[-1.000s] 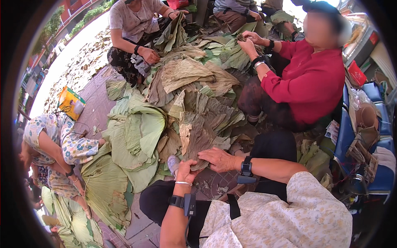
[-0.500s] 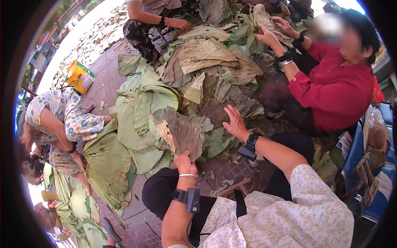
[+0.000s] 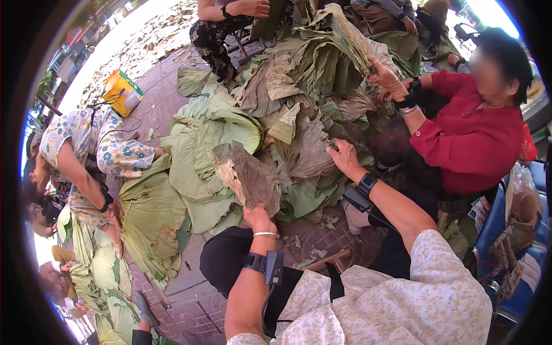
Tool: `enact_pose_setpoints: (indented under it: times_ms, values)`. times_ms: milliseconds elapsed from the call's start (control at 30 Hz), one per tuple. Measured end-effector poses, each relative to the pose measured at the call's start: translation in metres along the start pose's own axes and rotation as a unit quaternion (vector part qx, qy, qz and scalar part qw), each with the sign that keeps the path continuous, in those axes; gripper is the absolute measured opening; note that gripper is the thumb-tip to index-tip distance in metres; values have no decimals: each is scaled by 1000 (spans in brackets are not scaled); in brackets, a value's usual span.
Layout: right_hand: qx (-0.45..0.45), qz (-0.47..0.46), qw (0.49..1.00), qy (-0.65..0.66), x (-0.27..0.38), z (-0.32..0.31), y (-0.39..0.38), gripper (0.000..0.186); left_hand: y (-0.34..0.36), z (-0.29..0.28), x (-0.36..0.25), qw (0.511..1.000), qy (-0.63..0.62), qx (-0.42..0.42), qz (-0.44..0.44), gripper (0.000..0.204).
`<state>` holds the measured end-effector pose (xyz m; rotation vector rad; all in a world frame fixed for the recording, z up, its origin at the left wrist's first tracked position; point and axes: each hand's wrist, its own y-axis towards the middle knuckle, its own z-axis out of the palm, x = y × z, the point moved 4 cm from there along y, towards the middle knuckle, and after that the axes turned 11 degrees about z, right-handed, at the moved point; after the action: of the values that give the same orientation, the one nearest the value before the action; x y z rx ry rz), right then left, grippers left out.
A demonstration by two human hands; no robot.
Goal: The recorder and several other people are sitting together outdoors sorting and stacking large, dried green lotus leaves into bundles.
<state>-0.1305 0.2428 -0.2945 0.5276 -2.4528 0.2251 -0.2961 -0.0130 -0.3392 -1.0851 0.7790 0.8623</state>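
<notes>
My left hand (image 3: 259,219) is closed round the narrow end of a dried, grey-brown lotus leaf (image 3: 248,174), which fans upward with a torn tan edge. At the right of it, my right hand (image 3: 348,161) pinches the edge of another withered brown leaf (image 3: 312,150) that lies on the pile. Beneath and beyond both hands spreads a heap of large leaves, pale green ones (image 3: 198,144) at the left and brown, crumpled ones toward the middle.
At my right, a person in a red top (image 3: 468,132) holds a bundle of leaves (image 3: 339,46). Another in a floral outfit (image 3: 95,149) bends over green leaves at the left. A yellow-green bag (image 3: 122,95) stands on the paving. Blue chairs (image 3: 520,276) hold belongings at the right.
My right hand has gone from spread fingers to a pinch on a leaf edge, slightly farther right. The person in red has swung the leaf bundle. The person at the top has raised a hand.
</notes>
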Motion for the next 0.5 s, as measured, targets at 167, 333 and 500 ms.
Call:
enact_pose_setpoints:
  times_ms: [167,333,500]
  values:
    - [49,-161,985,30,72,-88,-28,19,2,-1,-2,998,-3,10,59,57]
    - [140,-154,955,209,123,-160,-65,16,-6,13,2,994,-29,99,-25,49]
    - [167,-177,912,329,142,-182,-79,13,-25,16,5,917,-217,257,-215,31]
